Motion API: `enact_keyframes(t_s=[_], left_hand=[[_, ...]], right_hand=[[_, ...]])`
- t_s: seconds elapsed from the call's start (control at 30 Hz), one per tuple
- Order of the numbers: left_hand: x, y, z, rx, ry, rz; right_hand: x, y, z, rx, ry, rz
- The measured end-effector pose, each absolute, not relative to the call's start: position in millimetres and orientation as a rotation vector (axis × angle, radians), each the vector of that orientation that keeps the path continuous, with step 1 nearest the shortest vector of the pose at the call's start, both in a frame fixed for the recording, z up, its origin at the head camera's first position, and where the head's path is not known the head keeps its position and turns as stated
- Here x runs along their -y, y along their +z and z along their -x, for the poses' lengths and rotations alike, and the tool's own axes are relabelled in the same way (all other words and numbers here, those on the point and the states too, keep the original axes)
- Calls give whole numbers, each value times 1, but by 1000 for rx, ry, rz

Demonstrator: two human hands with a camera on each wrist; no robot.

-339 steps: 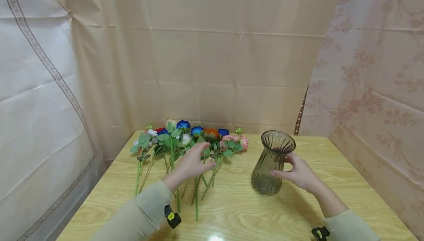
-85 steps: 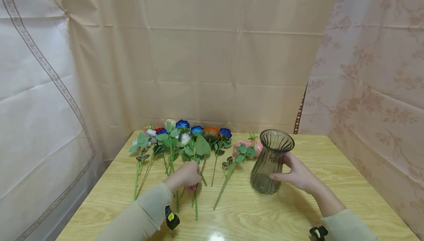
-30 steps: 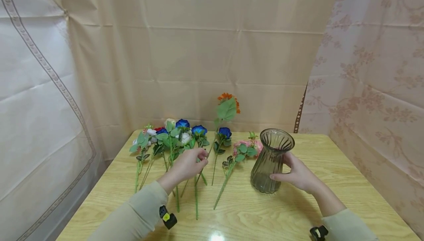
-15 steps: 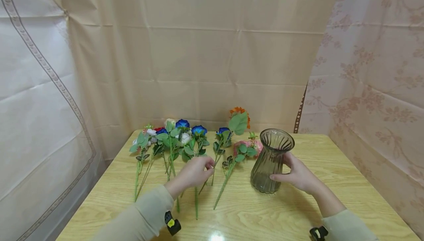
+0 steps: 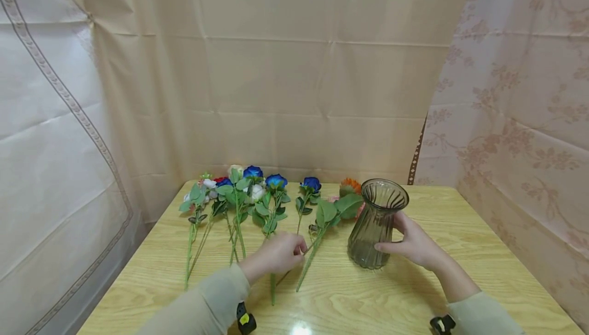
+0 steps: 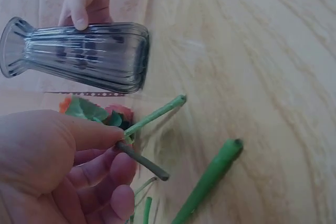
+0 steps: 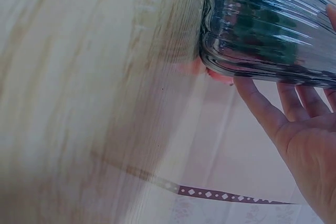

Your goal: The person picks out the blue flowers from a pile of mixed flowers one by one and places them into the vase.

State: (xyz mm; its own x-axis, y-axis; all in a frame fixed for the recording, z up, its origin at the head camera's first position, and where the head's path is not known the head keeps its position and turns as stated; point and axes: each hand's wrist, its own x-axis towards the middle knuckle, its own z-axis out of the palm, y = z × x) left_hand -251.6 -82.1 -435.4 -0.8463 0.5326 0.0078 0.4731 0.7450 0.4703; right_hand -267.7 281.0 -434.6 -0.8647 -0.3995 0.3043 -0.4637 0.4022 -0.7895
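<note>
My left hand (image 5: 278, 254) pinches the dark thin stem (image 6: 147, 165) of an orange flower (image 5: 350, 185) between thumb and fingers. That flower's head and broad leaves lie low to the right, over the pink flowers (image 5: 360, 210), largely covering them. The pink flowers' green stem (image 5: 307, 268) passes just right of the hand. My right hand (image 5: 414, 245) holds a smoky, ribbed glass vase (image 5: 371, 232) by its right side, thumb in front and fingers behind. The vase stands upright on the table; no stems show in its mouth.
A single blue rose (image 5: 311, 185) lies left of the orange flower. Farther left are more blue roses (image 5: 276, 181), a white flower (image 5: 256, 192) and pale small blooms (image 5: 209, 184), their stems toward me. Curtains surround the wooden table (image 5: 349, 304).
The pink flowers were shifted right, toward the vase. My left hand then took the orange flower, raised it and swung its head down to the right. The right hand stays on the vase.
</note>
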Motion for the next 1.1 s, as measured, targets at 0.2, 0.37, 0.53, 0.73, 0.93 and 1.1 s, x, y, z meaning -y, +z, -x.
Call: enact_keyframes(t_s=[0.2, 0.37, 0.53, 0.73, 0.93, 1.1], left_hand=[[80, -440, 249, -2799, 671, -840], [78, -443, 247, -2785, 686, -867], [77, -444, 247, -2781, 698, -868], [77, -444, 246, -2779, 687, -846], [78, -444, 245, -2736, 748, -775], [76, -444, 245, -2705, 842, -680]], right_hand=[[-281, -434, 267, 2583, 1505, -786], [-281, -435, 267, 2581, 1498, -788], [-281, -435, 267, 2575, 1484, -789], [-281, -436, 267, 2582, 1474, -774], [-282, -437, 268, 2568, 1496, -787], [-282, -437, 267, 2568, 1503, -792]])
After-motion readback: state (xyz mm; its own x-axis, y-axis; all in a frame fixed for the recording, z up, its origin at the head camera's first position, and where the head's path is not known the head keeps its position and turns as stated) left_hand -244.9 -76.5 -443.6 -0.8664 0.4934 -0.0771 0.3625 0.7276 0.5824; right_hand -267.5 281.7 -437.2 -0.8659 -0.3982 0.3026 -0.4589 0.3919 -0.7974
